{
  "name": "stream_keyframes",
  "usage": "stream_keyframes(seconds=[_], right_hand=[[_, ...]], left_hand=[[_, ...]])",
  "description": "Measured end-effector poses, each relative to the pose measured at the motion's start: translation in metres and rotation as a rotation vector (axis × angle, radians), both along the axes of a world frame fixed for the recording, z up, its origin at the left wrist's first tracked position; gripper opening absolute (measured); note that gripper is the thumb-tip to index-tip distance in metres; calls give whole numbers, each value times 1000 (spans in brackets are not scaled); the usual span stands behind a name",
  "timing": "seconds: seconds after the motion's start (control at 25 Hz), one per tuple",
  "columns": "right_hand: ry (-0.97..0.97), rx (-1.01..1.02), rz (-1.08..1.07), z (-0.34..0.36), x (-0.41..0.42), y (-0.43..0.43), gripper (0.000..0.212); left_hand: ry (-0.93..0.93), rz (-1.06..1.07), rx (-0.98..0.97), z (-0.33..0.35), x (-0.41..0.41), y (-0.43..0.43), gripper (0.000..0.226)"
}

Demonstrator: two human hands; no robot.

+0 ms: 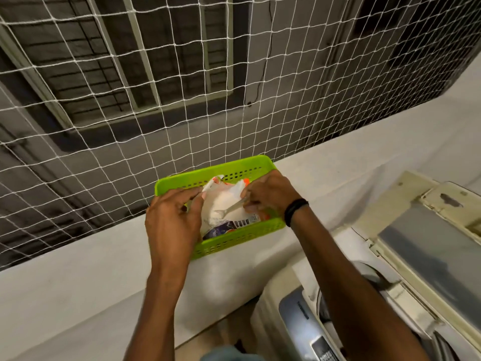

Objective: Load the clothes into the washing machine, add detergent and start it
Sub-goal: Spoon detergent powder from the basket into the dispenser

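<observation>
While detergent is scooped: left hand [171, 225] fingers pinch the white plastic detergent pouch [221, 204] open.
Right hand [270, 196] fingers clamp a clear plastic spoon [230, 210]; next, carry powder to the washing machine [390, 295].

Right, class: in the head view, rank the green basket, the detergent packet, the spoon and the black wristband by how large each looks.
1. Green basket
2. Detergent packet, partly hidden by the hands
3. Spoon and black wristband: they look about alike, and the spoon's handle is partly inside the right hand, so no ranking.

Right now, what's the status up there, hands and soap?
Left hand pinching detergent packet open in green basket. Right hand digging spoon into powder. Nothing blocking; washer lid up.
</observation>
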State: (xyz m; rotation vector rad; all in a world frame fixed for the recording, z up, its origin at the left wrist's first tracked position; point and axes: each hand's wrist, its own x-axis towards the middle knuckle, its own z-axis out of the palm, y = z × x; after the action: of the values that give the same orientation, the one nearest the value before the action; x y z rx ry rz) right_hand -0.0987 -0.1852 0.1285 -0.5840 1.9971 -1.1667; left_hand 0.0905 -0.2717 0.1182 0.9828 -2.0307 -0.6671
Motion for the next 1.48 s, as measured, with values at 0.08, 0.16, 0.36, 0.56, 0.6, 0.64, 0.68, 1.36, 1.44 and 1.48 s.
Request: stream_keyframes(seconds=[0.08, 0.16, 0.36, 0.56, 0.6, 0.64, 0.68, 1.36, 1.44, 1.48], right_hand=[[-70, -28, 22, 1, 2, 2, 16], [-103, -50, 26, 0, -2, 5, 15], [-107, -189, -34, 6, -12, 21, 15], [-162, -270, -164, 15, -14, 45, 18], [-175, -287, -185, 16, -14, 47, 20], [-193, -303, -202, 16, -13, 48, 22], [-210, -315, -218, 17, -13, 50, 23], [-228, -415, -357, 23, -23, 109, 17], [-224, -435, -415, 22, -26, 130, 16], [-214, -436, -450, 20, -28, 142, 16]], left_hand=[[14, 0, 9, 0, 1, 1, 15], [16, 4, 5, 0, 1, 2, 15], [31, 20, 28, 3, 1, 5, 15], [21, 17, 9, 3, -4, 8, 14], [22, 13, 1, 4, -6, 9, 14], [23, 11, -7, 4, -7, 9, 14], [22, 10, -11, 4, -8, 9, 14], [27, 14, 45, 16, -26, 28, 17], [91, -34, 61, 20, -36, 40, 17], [130, -63, 71, 21, -44, 49, 15]])
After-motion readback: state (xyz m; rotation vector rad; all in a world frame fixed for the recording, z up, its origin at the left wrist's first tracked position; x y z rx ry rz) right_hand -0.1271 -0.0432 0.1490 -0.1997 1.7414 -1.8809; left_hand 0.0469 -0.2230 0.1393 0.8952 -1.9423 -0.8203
